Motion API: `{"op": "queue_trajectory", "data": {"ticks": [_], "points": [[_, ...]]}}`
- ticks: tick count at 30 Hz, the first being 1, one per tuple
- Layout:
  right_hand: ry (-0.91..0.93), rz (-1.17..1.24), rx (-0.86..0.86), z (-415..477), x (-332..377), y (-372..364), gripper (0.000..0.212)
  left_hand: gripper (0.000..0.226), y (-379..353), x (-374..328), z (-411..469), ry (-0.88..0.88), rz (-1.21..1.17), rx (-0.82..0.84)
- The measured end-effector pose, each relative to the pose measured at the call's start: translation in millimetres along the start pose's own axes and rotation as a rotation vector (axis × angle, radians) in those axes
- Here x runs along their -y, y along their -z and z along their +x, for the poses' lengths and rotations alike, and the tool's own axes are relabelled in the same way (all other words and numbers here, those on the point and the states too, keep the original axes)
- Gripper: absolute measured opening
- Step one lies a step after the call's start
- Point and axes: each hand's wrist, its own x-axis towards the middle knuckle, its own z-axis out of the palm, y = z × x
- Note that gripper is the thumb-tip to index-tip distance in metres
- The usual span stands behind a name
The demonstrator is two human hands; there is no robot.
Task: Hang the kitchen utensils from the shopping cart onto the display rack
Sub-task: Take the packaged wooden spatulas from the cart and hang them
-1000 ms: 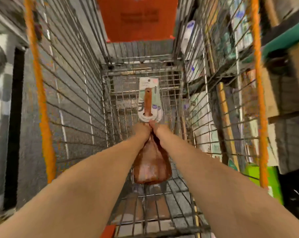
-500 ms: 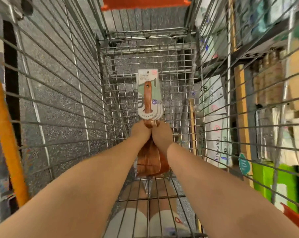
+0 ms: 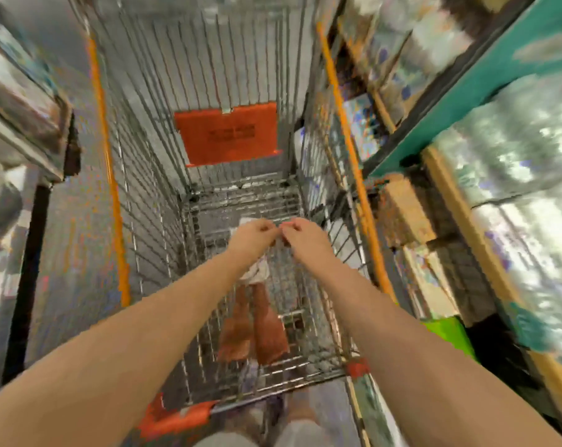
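Smeared by motion throughout. Cannot read the dark print on the orange panel (image 3: 228, 137) at the far end of the shopping cart (image 3: 163, 188). Cannot tell what goods fill the shelves (image 3: 486, 88) to the right. Too blurred to make out just where the fingers (image 3: 266, 230) of the left hand (image 3: 252, 237) and right hand (image 3: 302, 237) pinch the wooden utensils (image 3: 268, 330); handle tops and most of the pale card (image 3: 257, 274) hidden behind the hands. Cut off by the lower edge at both forearms

The left hand (image 3: 253, 235) and right hand (image 3: 302, 237) are meeting inside the shopping cart (image 3: 150, 175), pinching the top of the wooden utensils (image 3: 268, 330) hanging beneath them, while a panel (image 3: 228, 137) is sitting beyond them and shelves (image 3: 486, 75) are running along right of the right hand.
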Motion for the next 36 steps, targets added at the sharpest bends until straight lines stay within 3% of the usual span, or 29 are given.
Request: {"op": "queue_trajectory", "data": {"ticks": [5,10,14,24,36], "points": [[0.195,0.024,-0.192,-69.3,19.6,73.2,0.027,0.030,5.0,-79.5,-63.1,-0.232,0.170,-0.124],[0.233,-0.093,-0.436,-158.1,-5.4,149.2,0.026,0.031,-34.0,-153.3,-134.2,-0.479,0.241,-0.183],[0.168,-0.215,-0.674,-244.7,-60.0,214.6,0.025,0.038,-93.0,-218.8,-202.7,-0.684,0.257,-0.163],[-0.062,-0.194,-0.996,-411.6,-185.3,337.9,0.025,0.034,-246.3,-346.7,-345.9,-1.048,0.229,0.010],[-0.379,-0.190,-1.330,-479.9,-251.1,492.8,0.025,0.034,-345.5,-535.4,-376.0,-1.474,0.284,0.153]]}}
